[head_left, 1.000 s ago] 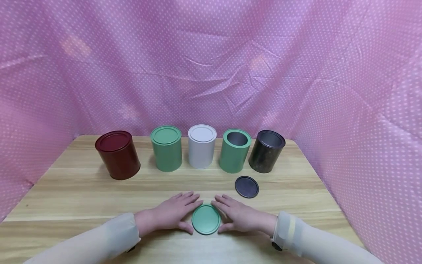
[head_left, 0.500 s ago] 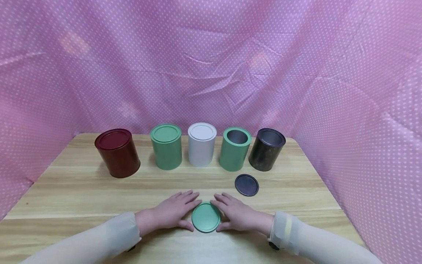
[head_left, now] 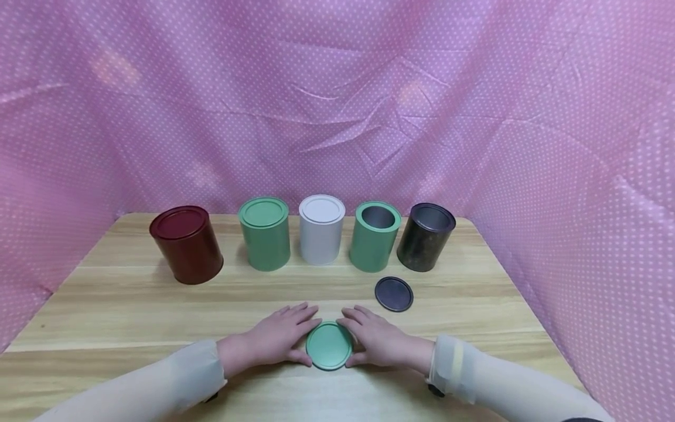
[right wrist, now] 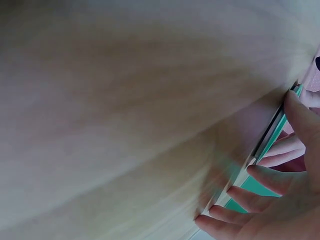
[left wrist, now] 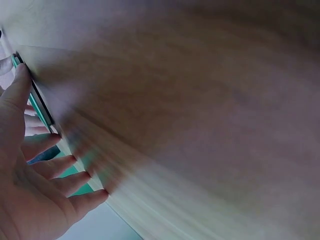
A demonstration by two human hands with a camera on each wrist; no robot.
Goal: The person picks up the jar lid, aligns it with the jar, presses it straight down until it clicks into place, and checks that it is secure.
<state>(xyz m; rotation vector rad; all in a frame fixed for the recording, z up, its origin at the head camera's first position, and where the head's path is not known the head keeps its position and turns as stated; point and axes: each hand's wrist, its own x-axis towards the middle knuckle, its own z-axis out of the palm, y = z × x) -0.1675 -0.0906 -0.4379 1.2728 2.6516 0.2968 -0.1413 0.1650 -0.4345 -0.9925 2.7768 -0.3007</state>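
Note:
A round green lid (head_left: 329, 346) lies flat on the wooden table between both hands. On its left side, my left hand (head_left: 279, 337) has its thumb and index fingertip at the rim, the other fingers fairly straight and spread on the table. My right hand (head_left: 377, 340) mirrors this on the right side, thumb and index fingertip at the rim. Seen edge-on in the left wrist view, the lid (left wrist: 39, 102) is beside the left thumb. Likewise the right wrist view has the lid edge (right wrist: 275, 129) by the right thumb. Neither hand lifts it.
Behind stand a dark red can (head_left: 191, 252), a lidded green can (head_left: 266, 243), a white can (head_left: 320, 243), an open green can (head_left: 371, 249) and a black can (head_left: 424, 246) with a recessed or open top. A black lid (head_left: 394, 293) lies before them. Pink dotted cloth (head_left: 337, 105) surrounds the table.
The thumbs have drawn in slightly, up to the green lid's rim; the right hand has shifted a little left. The whole head view has drifted slightly. The lid stays on the table.

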